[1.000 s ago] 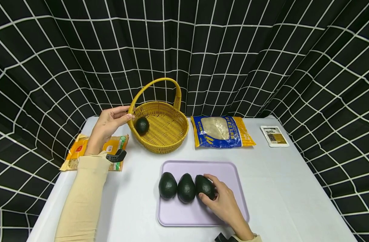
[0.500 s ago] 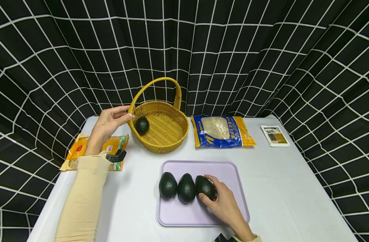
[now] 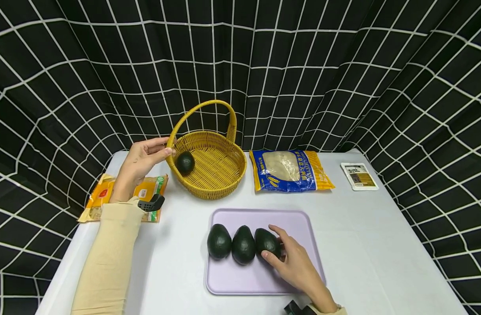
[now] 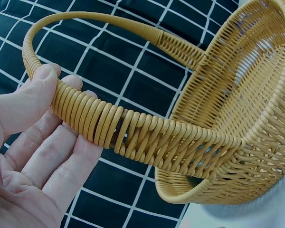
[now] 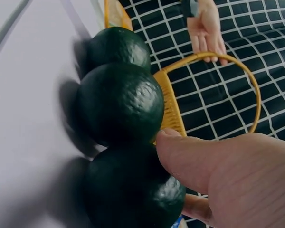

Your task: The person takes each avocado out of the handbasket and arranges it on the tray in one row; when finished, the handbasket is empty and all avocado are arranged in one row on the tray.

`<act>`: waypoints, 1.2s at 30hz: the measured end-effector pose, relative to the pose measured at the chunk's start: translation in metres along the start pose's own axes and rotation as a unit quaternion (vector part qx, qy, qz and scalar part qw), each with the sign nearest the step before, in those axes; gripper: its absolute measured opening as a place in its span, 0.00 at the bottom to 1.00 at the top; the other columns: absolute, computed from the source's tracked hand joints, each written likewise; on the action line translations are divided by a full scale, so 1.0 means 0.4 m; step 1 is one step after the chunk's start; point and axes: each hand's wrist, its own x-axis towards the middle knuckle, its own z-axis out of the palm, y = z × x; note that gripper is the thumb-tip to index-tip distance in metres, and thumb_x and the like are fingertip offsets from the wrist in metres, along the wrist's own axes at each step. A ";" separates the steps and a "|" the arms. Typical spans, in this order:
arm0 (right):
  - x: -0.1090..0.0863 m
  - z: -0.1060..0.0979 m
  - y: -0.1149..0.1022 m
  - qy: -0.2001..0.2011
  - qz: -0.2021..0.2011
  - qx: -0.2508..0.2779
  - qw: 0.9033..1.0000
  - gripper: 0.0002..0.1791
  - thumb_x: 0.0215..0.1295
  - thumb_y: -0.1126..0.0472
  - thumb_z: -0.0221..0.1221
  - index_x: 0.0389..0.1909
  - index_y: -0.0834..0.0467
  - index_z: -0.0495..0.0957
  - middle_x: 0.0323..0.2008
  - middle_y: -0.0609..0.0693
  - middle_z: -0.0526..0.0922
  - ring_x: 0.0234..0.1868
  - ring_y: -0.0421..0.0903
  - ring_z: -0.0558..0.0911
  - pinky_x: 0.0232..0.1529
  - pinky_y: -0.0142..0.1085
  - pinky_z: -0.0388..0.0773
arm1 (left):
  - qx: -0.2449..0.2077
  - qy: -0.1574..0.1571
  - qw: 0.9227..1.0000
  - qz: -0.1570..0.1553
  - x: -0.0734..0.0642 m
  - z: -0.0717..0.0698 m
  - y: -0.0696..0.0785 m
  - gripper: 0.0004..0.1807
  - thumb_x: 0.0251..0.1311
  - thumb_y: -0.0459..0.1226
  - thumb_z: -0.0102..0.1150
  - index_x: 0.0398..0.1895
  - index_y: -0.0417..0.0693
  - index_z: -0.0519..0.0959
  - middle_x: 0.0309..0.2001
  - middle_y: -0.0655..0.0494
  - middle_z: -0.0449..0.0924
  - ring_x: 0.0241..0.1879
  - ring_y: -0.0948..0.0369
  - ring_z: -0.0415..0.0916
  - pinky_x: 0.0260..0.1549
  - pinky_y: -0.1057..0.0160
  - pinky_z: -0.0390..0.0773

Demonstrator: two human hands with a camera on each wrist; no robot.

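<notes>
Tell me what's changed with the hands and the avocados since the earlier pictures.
The right hand has shifted slightly to the right, its index finger spreading away from the rightmost avocado; whether it has fully let go can't be told. Nothing else visibly moved: the left hand still holds the handle of the yellow wicker basket, one avocado sits inside, and three remain on the lilac tray.

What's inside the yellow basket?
One dark avocado lies inside the basket, on the side near the left hand. Much of the woven floor shows, but the part under the avocado is covered.
</notes>
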 end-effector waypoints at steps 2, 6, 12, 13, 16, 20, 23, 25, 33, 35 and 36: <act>0.001 -0.002 0.001 -0.001 -0.004 0.000 1.000 0.38 0.59 0.48 0.72 0.70 0.49 0.71 0.42 0.48 0.82 0.37 0.37 0.81 0.39 0.35 0.79 | -0.004 0.001 1.000 0.004 0.000 0.000 0.000 0.29 0.70 0.41 0.61 0.71 0.39 0.71 0.38 0.75 0.84 0.44 0.75 0.82 0.51 0.78 0.79; 0.004 -0.005 0.001 0.003 -0.012 -0.007 1.000 0.37 0.60 0.48 0.71 0.70 0.49 0.71 0.44 0.50 0.83 0.38 0.39 0.83 0.41 0.37 0.81 | -0.010 0.001 1.000 0.010 0.000 0.000 -0.001 0.28 0.70 0.40 0.61 0.70 0.38 0.71 0.38 0.75 0.84 0.44 0.75 0.82 0.50 0.78 0.79; 0.016 -0.015 -0.005 0.024 -0.032 -0.011 0.999 0.35 0.61 0.51 0.71 0.69 0.51 0.72 0.48 0.55 0.84 0.42 0.45 0.86 0.43 0.42 0.83 | 0.004 0.003 1.000 0.005 0.000 -0.001 0.001 0.29 0.71 0.42 0.61 0.71 0.40 0.71 0.39 0.75 0.84 0.45 0.75 0.82 0.52 0.76 0.79; 0.020 -0.017 -0.006 0.028 -0.036 -0.008 0.999 0.35 0.62 0.51 0.70 0.70 0.51 0.71 0.49 0.56 0.84 0.43 0.47 0.86 0.44 0.43 0.84 | 0.007 0.003 1.000 0.003 0.000 -0.001 0.002 0.29 0.71 0.42 0.61 0.71 0.40 0.71 0.39 0.74 0.84 0.45 0.75 0.82 0.53 0.76 0.79; 0.033 -0.023 -0.011 0.043 -0.052 0.003 0.998 0.34 0.63 0.55 0.70 0.70 0.53 0.70 0.51 0.59 0.84 0.47 0.52 0.85 0.45 0.47 0.86 | 0.012 0.002 1.000 -0.003 0.000 -0.001 0.003 0.29 0.71 0.43 0.61 0.71 0.42 0.71 0.40 0.74 0.84 0.45 0.75 0.82 0.54 0.74 0.79; 0.053 -0.027 -0.017 0.070 -0.081 0.023 0.994 0.33 0.62 0.60 0.70 0.68 0.55 0.72 0.51 0.59 0.84 0.49 0.55 0.85 0.45 0.47 0.87 | 0.013 0.005 1.000 -0.006 0.000 -0.001 0.005 0.28 0.70 0.43 0.61 0.70 0.43 0.72 0.40 0.73 0.85 0.44 0.74 0.82 0.54 0.74 0.79; 0.069 -0.028 -0.022 0.087 -0.104 0.038 0.990 0.32 0.61 0.64 0.70 0.67 0.54 0.74 0.52 0.56 0.84 0.49 0.55 0.85 0.45 0.45 0.87 | 0.010 0.005 1.000 -0.006 0.001 -0.001 0.006 0.28 0.70 0.42 0.61 0.70 0.42 0.72 0.41 0.73 0.85 0.44 0.74 0.82 0.53 0.75 0.80; 0.080 -0.030 -0.028 0.093 -0.117 0.050 0.988 0.31 0.60 0.66 0.70 0.66 0.53 0.75 0.53 0.53 0.84 0.48 0.54 0.85 0.45 0.45 0.87 | 0.006 0.003 1.000 -0.006 0.001 -0.001 0.006 0.28 0.70 0.42 0.61 0.71 0.42 0.72 0.41 0.72 0.85 0.44 0.74 0.82 0.53 0.75 0.80; 0.145 -0.060 -0.073 0.053 -0.150 0.064 0.985 0.31 0.62 0.63 0.70 0.67 0.51 0.74 0.53 0.53 0.84 0.50 0.53 0.86 0.47 0.47 0.87 | -0.004 -0.002 1.000 -0.003 0.000 -0.002 0.003 0.28 0.71 0.41 0.60 0.71 0.41 0.71 0.40 0.73 0.85 0.45 0.73 0.82 0.54 0.75 0.79; 0.166 -0.072 -0.084 0.032 -0.156 0.058 0.985 0.31 0.63 0.62 0.69 0.67 0.51 0.74 0.52 0.54 0.84 0.49 0.54 0.86 0.47 0.47 0.87 | -0.002 -0.002 1.000 -0.003 0.000 -0.002 0.001 0.28 0.71 0.41 0.60 0.71 0.42 0.71 0.40 0.73 0.85 0.45 0.74 0.82 0.54 0.75 0.79; 0.177 -0.078 -0.089 0.023 -0.158 0.055 0.986 0.30 0.63 0.61 0.69 0.67 0.51 0.74 0.52 0.54 0.84 0.49 0.55 0.86 0.48 0.47 0.87 | -0.002 -0.002 1.000 -0.003 0.000 -0.001 0.000 0.28 0.71 0.41 0.60 0.71 0.42 0.71 0.40 0.73 0.85 0.45 0.74 0.82 0.54 0.75 0.79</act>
